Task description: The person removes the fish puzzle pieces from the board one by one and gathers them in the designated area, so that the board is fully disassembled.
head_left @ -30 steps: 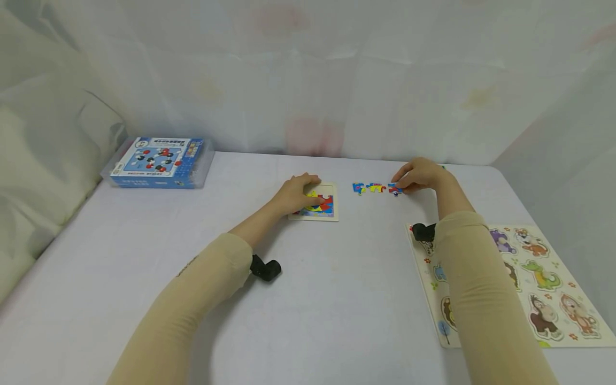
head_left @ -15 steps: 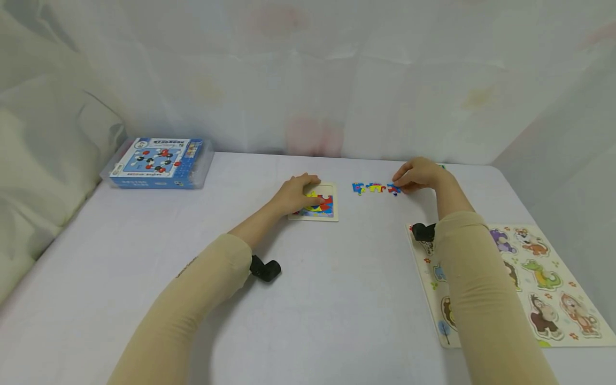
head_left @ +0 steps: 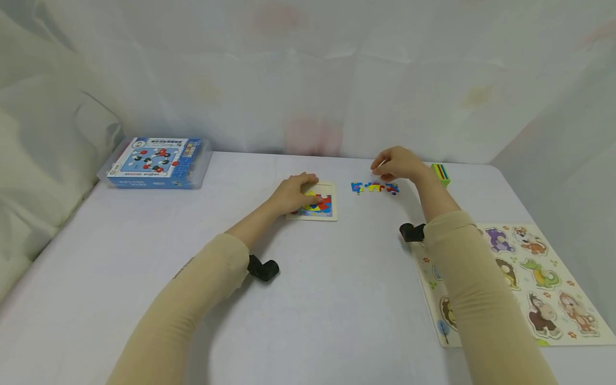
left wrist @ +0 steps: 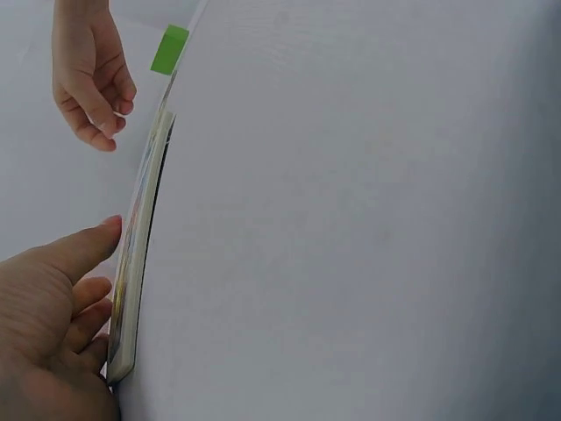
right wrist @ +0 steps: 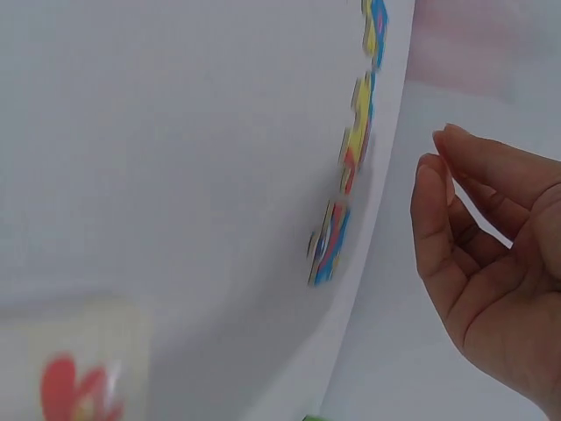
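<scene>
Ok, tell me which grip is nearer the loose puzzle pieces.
Right. The right grip hovers close by the loose puzzle pieces, not touching them; the left grip is at the framed puzzle, to their left.

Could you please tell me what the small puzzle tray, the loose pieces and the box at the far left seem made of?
The small puzzle tray looks like wood or fibreboard, from its pale matte rim. The loose pieces seem similar board, printed in bright colours, their edges showing thickness. The box looks like clear plastic, see-through at its side, with a printed, probably paper wrap.
</scene>
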Demonstrator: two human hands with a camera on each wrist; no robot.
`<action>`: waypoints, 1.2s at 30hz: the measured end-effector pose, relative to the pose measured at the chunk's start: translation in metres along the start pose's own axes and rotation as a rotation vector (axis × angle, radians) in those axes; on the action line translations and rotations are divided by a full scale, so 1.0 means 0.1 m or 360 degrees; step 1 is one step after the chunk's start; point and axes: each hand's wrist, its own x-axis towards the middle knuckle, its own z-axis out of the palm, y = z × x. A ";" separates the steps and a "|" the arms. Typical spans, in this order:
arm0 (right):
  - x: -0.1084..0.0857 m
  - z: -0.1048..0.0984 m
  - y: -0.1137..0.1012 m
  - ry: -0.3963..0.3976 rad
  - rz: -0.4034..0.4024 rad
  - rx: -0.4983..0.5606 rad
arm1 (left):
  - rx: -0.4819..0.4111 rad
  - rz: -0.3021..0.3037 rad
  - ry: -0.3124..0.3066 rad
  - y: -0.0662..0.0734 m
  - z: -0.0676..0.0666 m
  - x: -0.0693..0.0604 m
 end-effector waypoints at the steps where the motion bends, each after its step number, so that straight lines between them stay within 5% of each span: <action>1: 0.01 0.03 -0.04 -0.0004 -0.0014 0.0000 | -0.0016 0.0000 -0.0001 -0.01 -0.01 0.00; 19: 0.09 0.59 -0.63 -0.0100 -0.0275 0.0059 | 0.0003 -0.0012 -0.0018 -0.26 -0.34 -0.18; 36: 0.16 0.97 -0.94 -0.0288 -0.0417 0.0108 | -0.0057 0.0145 -0.0095 -0.34 -0.35 -0.29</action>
